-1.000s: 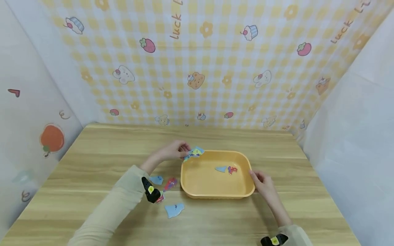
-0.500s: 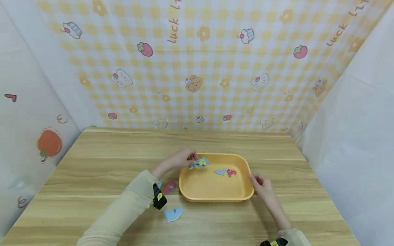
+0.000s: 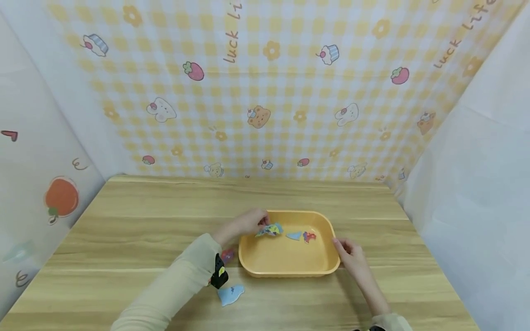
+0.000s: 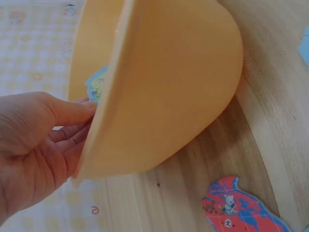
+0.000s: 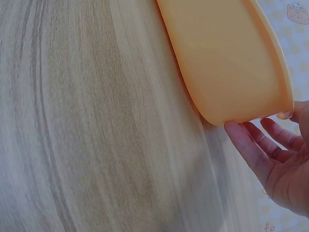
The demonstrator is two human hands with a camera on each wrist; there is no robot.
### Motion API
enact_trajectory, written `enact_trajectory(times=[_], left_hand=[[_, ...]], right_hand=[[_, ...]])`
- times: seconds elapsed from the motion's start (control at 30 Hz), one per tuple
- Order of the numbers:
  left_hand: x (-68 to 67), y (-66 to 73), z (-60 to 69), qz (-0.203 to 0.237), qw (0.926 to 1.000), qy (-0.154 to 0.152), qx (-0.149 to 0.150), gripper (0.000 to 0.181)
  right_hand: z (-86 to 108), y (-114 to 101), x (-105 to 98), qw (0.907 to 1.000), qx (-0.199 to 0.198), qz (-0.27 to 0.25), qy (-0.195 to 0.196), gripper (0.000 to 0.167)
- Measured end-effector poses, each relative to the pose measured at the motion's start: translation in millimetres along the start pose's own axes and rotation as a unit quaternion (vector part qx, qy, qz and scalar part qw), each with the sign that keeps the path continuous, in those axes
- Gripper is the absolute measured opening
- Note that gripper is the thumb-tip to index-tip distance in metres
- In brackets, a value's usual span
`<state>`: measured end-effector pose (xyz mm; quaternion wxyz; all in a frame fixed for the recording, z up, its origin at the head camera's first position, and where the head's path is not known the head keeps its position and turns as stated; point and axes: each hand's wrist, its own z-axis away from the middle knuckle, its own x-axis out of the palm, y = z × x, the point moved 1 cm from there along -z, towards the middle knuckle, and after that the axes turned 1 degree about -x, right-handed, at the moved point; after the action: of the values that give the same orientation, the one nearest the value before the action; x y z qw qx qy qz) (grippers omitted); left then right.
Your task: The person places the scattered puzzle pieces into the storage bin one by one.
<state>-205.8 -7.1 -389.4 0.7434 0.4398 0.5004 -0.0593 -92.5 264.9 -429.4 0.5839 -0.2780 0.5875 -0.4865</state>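
Note:
A yellow plastic basin [image 3: 285, 263] sits on the wooden table. My left hand [image 3: 251, 222] reaches over its left rim and pinches a yellow-and-blue map puzzle piece [image 3: 273, 229] inside; the left wrist view shows part of that piece [image 4: 97, 86] behind the rim. Whether it touches the basin floor I cannot tell. On the floor lie a pale blue puzzle piece [image 3: 294, 236] and a red one [image 3: 308, 236]. At the other end my right hand [image 3: 353, 259] holds the basin, thumb at the rim and fingers against the outer wall [image 5: 231, 72].
Left of the basin lies a red-and-purple puzzle piece [image 3: 227, 255], partly covered by the left sleeve [image 3: 178, 280]. Closer to the front is a light blue piece [image 3: 231, 294]. A checked cloth [image 3: 232, 92] hangs behind the table.
My left hand has carried the yellow-and-blue puzzle piece rightward, from above the basin's left rim down inside it. My right hand stays at the basin's right end. The head view has shifted slightly.

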Motion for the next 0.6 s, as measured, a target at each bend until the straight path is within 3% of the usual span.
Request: enact_trajectory(times=[0.5,0.6], left_hand=[[9.5,1.7,-4.4,-0.055,0.9984,0.01,0.006,0.008],[14.2,-5.3,-10.6,-0.062,0.998,0.011,0.006,0.009]], right_hand=[[0.4,2,3,0.9999,-0.004,-0.003,0.015,0.042],[0.4,2,2,0.9998,-0.007,-0.002,0.017,0.041]])
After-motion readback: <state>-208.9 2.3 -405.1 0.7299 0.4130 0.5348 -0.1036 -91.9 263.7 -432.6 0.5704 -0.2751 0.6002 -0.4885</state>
